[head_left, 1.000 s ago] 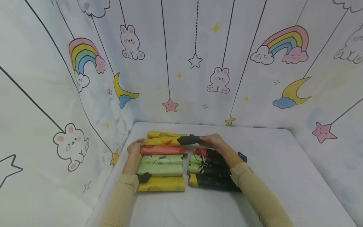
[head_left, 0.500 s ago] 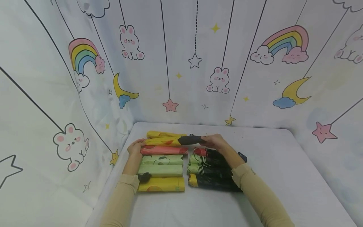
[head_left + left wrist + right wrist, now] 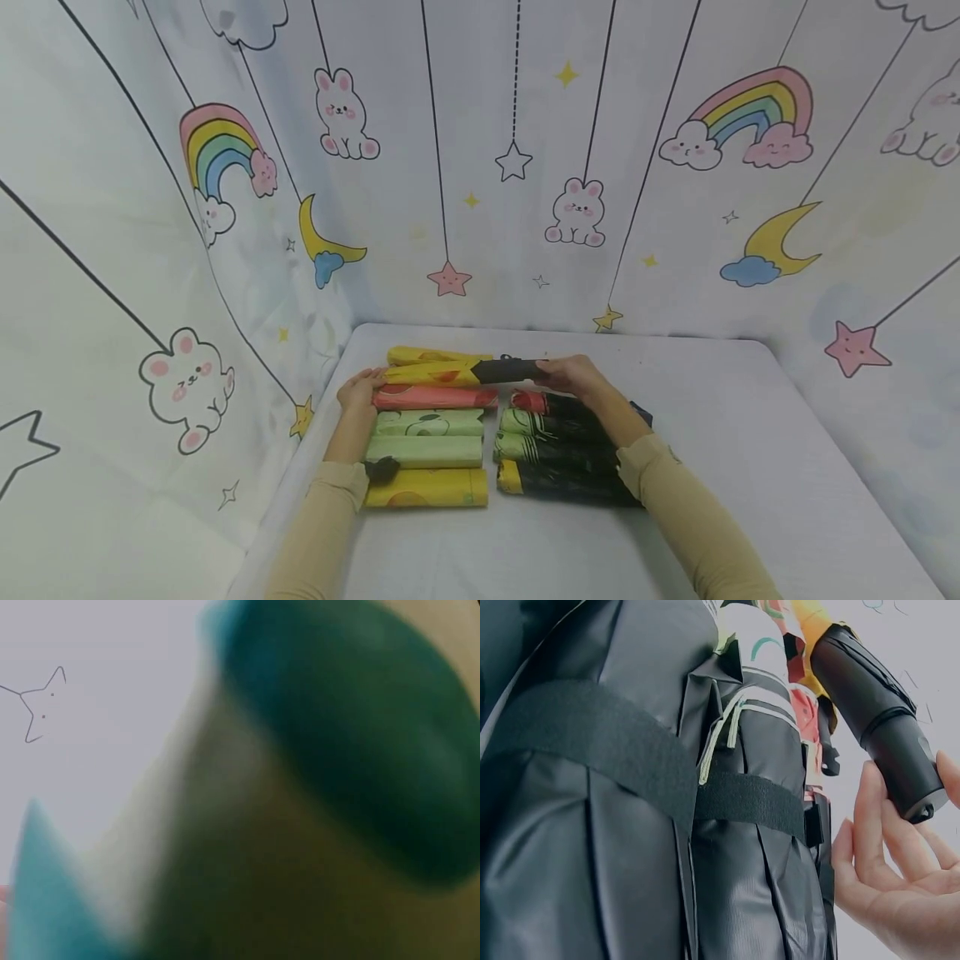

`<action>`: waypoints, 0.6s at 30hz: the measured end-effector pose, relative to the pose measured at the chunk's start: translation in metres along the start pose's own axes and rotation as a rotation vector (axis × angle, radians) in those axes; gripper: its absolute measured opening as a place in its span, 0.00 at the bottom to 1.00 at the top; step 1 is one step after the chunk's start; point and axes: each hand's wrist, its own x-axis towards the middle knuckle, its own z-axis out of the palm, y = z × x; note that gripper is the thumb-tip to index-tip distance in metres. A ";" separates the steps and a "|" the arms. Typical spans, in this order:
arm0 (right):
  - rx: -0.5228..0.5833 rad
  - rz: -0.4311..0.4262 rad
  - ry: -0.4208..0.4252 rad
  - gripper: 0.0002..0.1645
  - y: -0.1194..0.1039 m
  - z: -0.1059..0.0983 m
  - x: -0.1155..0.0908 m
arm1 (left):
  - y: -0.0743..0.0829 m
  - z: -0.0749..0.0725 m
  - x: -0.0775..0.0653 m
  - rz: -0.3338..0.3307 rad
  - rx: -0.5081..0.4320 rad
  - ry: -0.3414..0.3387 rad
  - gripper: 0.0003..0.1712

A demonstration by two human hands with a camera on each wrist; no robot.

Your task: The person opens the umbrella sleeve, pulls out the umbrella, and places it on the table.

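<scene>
A compact folding umbrella (image 3: 513,371) lies level between both hands near the back of the table. Its left part is yellow with an orange print; its right part is black. My left hand (image 3: 362,390) grips the yellow end, its fingertips partly hidden. At the other end, my right hand (image 3: 576,375) holds the black handle, and in the right wrist view its fingers (image 3: 868,817) and thumb surround the handle tip (image 3: 919,796). Below the umbrella lies a red printed roll (image 3: 435,397). In the left wrist view only blurred sleeve and dark green shapes show.
Green rolls (image 3: 426,451) and a yellow roll (image 3: 426,488) lie in a left column. Black folded umbrellas (image 3: 566,482) with strap bands form a right column under my right forearm. Another yellow roll (image 3: 438,356) lies behind. A printed cloth wall (image 3: 480,217) borders the white table (image 3: 720,400).
My right hand has shifted slightly to the right, and a little more of the umbrella's black part shows. The left hand and yellow part stay nearly in place.
</scene>
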 end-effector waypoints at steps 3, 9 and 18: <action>0.009 -0.005 0.000 0.33 0.000 -0.003 0.000 | 0.000 0.001 0.000 0.002 0.002 0.005 0.39; 0.014 -0.004 0.009 0.31 -0.001 -0.008 -0.003 | -0.001 0.001 0.001 0.016 -0.017 0.010 0.39; 0.030 -0.009 0.006 0.31 0.001 -0.018 -0.006 | 0.001 0.002 -0.001 0.036 -0.032 0.026 0.38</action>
